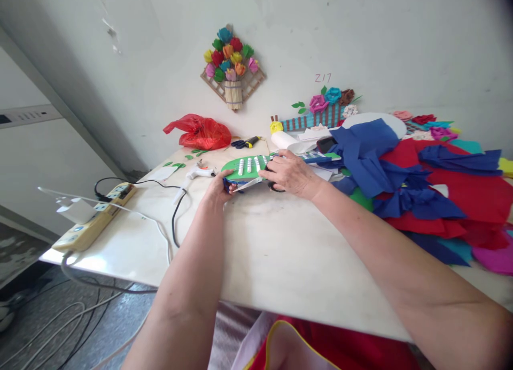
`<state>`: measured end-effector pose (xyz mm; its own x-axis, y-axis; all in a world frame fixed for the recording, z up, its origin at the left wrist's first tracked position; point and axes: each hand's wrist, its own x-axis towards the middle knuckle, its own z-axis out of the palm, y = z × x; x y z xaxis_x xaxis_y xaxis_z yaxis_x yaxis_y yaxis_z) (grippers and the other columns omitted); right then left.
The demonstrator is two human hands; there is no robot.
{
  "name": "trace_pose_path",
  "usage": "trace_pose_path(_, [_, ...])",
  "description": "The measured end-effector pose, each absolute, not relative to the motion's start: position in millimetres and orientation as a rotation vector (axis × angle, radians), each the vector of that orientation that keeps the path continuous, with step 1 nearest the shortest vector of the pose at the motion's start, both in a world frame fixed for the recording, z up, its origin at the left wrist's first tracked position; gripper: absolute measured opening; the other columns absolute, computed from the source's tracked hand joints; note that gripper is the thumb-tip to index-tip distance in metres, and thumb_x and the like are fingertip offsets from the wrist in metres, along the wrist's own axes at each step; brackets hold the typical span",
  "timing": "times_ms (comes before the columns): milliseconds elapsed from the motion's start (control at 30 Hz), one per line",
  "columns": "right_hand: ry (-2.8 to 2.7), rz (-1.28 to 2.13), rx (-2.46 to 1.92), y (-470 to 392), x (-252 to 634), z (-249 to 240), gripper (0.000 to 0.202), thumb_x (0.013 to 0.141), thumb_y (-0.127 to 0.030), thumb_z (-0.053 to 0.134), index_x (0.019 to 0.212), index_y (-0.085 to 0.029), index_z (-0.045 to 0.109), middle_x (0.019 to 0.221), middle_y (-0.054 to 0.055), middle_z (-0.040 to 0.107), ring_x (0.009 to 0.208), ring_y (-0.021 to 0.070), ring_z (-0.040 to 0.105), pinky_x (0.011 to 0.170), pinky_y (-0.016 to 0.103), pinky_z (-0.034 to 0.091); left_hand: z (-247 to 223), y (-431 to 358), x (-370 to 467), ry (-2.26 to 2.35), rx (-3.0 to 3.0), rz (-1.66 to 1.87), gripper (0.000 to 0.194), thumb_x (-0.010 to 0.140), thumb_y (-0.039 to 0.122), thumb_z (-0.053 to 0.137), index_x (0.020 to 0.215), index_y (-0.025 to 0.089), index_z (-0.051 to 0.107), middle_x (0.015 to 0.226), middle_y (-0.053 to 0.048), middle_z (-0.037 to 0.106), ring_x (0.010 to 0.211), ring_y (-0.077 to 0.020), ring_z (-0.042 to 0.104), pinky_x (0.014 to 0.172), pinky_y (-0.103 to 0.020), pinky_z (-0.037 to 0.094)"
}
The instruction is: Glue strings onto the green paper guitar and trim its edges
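In the head view, a green craft piece with rows of white strips lies across the middle of the table, with dark blue along its lower edge. My left hand grips its left end, thumb on top and fingers partly hidden underneath. From the right, my right hand is closed around scissors with black handles. Their blades point left along the near edge of the green piece, close to my left fingers. I cannot tell whether the blades touch the blue edge.
A white glue gun with a black cord lies left of the piece. Further left sits a power strip with cables. Behind are a red plastic bag and a yellow-and-black-handled tool. Blue paper and red sheets pile up right.
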<state>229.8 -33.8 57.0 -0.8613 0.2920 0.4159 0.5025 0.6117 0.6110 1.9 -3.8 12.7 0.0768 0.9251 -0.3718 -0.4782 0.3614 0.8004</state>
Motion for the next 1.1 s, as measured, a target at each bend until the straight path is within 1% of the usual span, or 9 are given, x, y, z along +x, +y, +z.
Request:
trace_pose_path(100, [-2.589,-1.059,-0.653,-31,231,56,0.029,0.078,-0.026,0.058,0.105,-0.017,0.06,0.085,0.006,0.06,0.079,0.0191,0.046,0.08,0.035,0.021,11,-3,3,1.001,0.562,1.149,0.022,0.076,0.024,0.052,0.058,0.016,0.042,0.036,0.002,0.04,0.026,-0.0067,0.033,0.023,-0.015,0.023])
trace_pose_path(300, [-2.602,-1.021,-0.666,-26,234,51,0.03,0.078,-0.029,0.057,0.106,-0.018,0.06,0.083,0.004,0.06,0.076,0.0186,0.048,0.077,0.034,0.022,11,-2,3,1.015,0.562,1.16,0.023,0.076,0.022,0.053,0.057,0.017,0.042,0.036,0.002,0.04,0.026,-0.0071,0.032,0.023,-0.016,0.023])
trace_pose_path(433, [-2.608,-0.982,-0.673,-23,234,47,0.028,0.08,-0.028,0.055,0.106,-0.018,0.06,0.082,0.004,0.061,0.075,0.0185,0.049,0.077,0.034,0.022,12,-2,3,1.009,0.544,1.167,0.022,0.075,0.021,0.054,0.058,0.017,0.041,0.037,0.003,0.039,0.027,-0.0069,0.034,0.022,-0.014,0.022])
trace_pose_path(567, [-2.617,-0.967,-0.697,-19,234,43,0.027,0.08,-0.026,0.053,0.105,-0.018,0.06,0.081,0.003,0.063,0.072,0.0184,0.05,0.078,0.034,0.023,15,-4,3,0.994,0.521,1.143,0.02,0.077,0.021,0.051,0.061,0.018,0.039,0.039,0.004,0.038,0.026,-0.006,0.032,0.022,-0.014,0.019])
trace_pose_path(700, [-2.62,-0.961,-0.729,-18,235,41,0.026,0.082,-0.026,0.051,0.104,-0.019,0.06,0.079,0.003,0.063,0.069,0.0179,0.05,0.078,0.034,0.023,17,-5,3,0.979,0.504,1.126,0.018,0.077,0.022,0.05,0.064,0.018,0.038,0.041,0.004,0.038,0.026,-0.0059,0.031,0.022,-0.014,0.02])
trace_pose_path(900, [-2.609,-0.965,-0.723,-27,234,48,0.032,0.078,-0.033,0.055,0.106,-0.018,0.06,0.085,0.006,0.061,0.076,0.0198,0.049,0.078,0.035,0.022,14,-3,3,1.001,0.533,1.143,0.02,0.075,0.021,0.052,0.061,0.017,0.04,0.039,0.002,0.041,0.027,-0.0058,0.032,0.023,-0.013,0.02])
trace_pose_path(1100, [-2.618,-0.927,-0.747,-30,230,49,0.035,0.076,-0.035,0.057,0.105,-0.017,0.061,0.086,0.007,0.061,0.075,0.0198,0.049,0.078,0.035,0.022,14,-3,6,1.018,0.54,1.166,0.021,0.075,0.019,0.054,0.059,0.017,0.04,0.037,0.001,0.042,0.027,-0.0068,0.034,0.022,-0.013,0.018])
